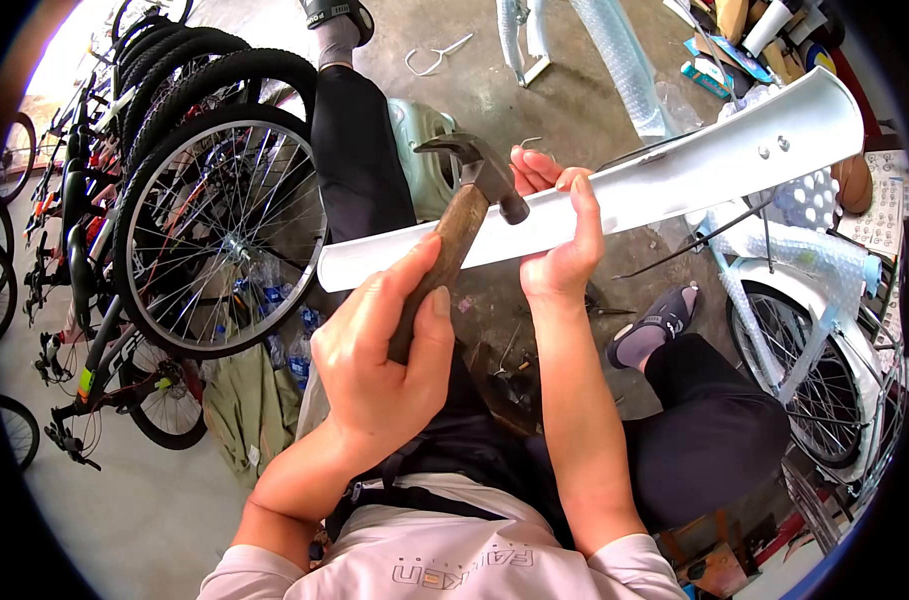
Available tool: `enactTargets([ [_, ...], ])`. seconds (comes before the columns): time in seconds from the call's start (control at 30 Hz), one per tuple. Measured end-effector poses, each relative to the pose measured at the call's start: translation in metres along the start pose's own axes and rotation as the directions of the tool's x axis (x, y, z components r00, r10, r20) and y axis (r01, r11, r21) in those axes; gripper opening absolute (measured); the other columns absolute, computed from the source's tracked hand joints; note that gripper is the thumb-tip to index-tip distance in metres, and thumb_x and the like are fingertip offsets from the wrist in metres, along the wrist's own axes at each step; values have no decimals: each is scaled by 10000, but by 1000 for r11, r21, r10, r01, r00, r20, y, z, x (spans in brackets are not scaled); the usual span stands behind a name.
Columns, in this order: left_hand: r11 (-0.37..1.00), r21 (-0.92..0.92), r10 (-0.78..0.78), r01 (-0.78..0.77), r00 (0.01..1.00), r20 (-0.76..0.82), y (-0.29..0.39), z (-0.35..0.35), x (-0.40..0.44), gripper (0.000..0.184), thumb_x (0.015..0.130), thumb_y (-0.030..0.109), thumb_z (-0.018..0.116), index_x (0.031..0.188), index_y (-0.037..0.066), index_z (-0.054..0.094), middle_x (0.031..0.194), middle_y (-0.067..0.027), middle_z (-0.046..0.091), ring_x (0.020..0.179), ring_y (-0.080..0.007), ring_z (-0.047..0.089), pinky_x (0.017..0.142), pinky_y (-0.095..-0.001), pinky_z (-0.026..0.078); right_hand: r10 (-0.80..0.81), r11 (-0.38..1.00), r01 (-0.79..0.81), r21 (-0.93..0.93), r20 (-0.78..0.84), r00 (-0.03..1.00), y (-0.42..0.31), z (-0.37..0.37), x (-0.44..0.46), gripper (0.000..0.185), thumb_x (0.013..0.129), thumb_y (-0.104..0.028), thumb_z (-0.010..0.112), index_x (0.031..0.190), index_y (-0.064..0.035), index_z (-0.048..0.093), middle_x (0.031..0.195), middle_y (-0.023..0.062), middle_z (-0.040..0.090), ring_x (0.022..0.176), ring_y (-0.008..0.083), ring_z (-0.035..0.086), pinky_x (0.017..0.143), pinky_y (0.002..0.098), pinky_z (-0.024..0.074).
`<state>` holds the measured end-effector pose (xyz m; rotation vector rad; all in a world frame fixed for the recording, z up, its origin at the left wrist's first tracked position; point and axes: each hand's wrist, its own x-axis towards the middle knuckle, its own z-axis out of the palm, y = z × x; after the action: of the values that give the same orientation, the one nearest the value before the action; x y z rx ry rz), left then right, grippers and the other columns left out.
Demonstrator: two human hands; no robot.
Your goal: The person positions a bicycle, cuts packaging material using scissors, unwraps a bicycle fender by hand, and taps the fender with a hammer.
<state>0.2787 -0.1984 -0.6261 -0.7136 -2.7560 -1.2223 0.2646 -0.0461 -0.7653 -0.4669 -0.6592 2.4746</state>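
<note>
My left hand (379, 350) is wrapped around the wooden handle of a claw hammer (459, 215). The hammer's dark metal head is raised over a long white bicycle mudguard (704, 175), and I cannot tell whether they touch. From underneath, my right hand (564, 225) grips the mudguard near its middle, palm up, with the thumb over the near edge. The mudguard slants up to the right, its hollow side towards me. Two small bolts show near its right end. Thin dark stay rods (699, 240) hang beneath it.
Several bicycles with dark tyres (224, 230) stand packed at the left. A bubble-wrapped bicycle frame (799, 250) with a white-guarded wheel is at the right. A green cloth (254, 410) lies beside the bikes. Tools and boxes (714, 70) crowd the upper right.
</note>
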Motion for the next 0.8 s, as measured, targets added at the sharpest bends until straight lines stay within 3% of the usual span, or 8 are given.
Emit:
enactTargets([
  [0.03, 1000, 21, 7, -8, 1000, 22, 2, 0, -1, 319, 865, -60, 634, 1178, -25, 686, 978, -138, 743, 801, -161, 703, 730, -276, 529, 0, 1000, 0, 21, 10, 1000, -1, 2, 1, 199, 1001, -275, 524, 927, -91, 510, 1160, 226, 674, 1174, 365, 626, 1076, 472, 457],
  [0.13, 996, 87, -29, 18, 991, 132, -3, 11, -4, 337, 851, -59, 646, 1182, -13, 690, 956, -150, 743, 806, -196, 721, 737, -278, 534, 1, 1000, -1, 3, 7, 1000, -2, 3, 1, 193, 999, -266, 526, 929, -87, 510, 1136, 224, 680, 1167, 364, 632, 1065, 473, 466],
  [0.23, 997, 49, 61, -63, 997, 44, -8, 7, -1, 322, 853, 15, 680, 1175, 9, 686, 888, -159, 719, 736, -282, 717, 659, -348, 555, -18, 997, 17, -72, -12, 1000, -5, 0, 1, 194, 1001, -261, 518, 932, -80, 515, 1122, 225, 681, 1160, 362, 639, 1052, 471, 478],
  [0.43, 998, 43, 49, -53, 996, 68, -8, 16, -3, 329, 851, 7, 683, 1180, 9, 681, 901, -160, 720, 736, -286, 714, 656, -341, 551, 10, 993, -7, 122, -23, 1000, 0, 2, 1, 229, 1002, -247, 550, 1034, -20, 542, 1078, 227, 693, 1083, 327, 671, 1004, 437, 522],
  [0.47, 997, 71, -21, 13, 993, 114, -5, 14, -5, 320, 862, -60, 638, 1175, -17, 689, 968, -152, 748, 828, -194, 723, 770, -282, 537, 21, 1000, -21, 8, -48, 999, -1, 0, 0, 206, 996, -267, 521, 927, -73, 510, 1104, 229, 683, 1136, 362, 642, 1059, 468, 478],
  [0.57, 998, 64, -29, 25, 997, 68, -2, 7, -5, 318, 863, -62, 634, 1174, -24, 688, 992, -149, 748, 824, -187, 719, 766, -280, 537, 10, 1000, -10, -21, -14, 1000, 0, -2, -1, 206, 997, -265, 519, 916, -76, 503, 1100, 222, 687, 1141, 357, 639, 1073, 473, 463],
  [0.6, 996, 53, 73, -73, 997, 7, -6, 5, -2, 334, 856, -6, 678, 1190, 5, 680, 878, -158, 718, 717, -273, 710, 653, -328, 551, -4, 1000, 4, -16, 7, 1000, 2, -3, 1, 206, 996, -268, 519, 912, -81, 500, 1099, 211, 693, 1142, 348, 640, 1079, 476, 449],
  [0.8, 991, 84, 98, -102, 994, 52, -12, 16, -4, 307, 859, 13, 676, 1166, 26, 692, 878, -146, 719, 723, -271, 713, 638, -335, 548, 50, 996, -49, 80, -10, 999, 1, 2, -1, 210, 1003, -264, 529, 966, -58, 518, 1082, 208, 693, 1106, 335, 657, 1032, 462, 487],
])
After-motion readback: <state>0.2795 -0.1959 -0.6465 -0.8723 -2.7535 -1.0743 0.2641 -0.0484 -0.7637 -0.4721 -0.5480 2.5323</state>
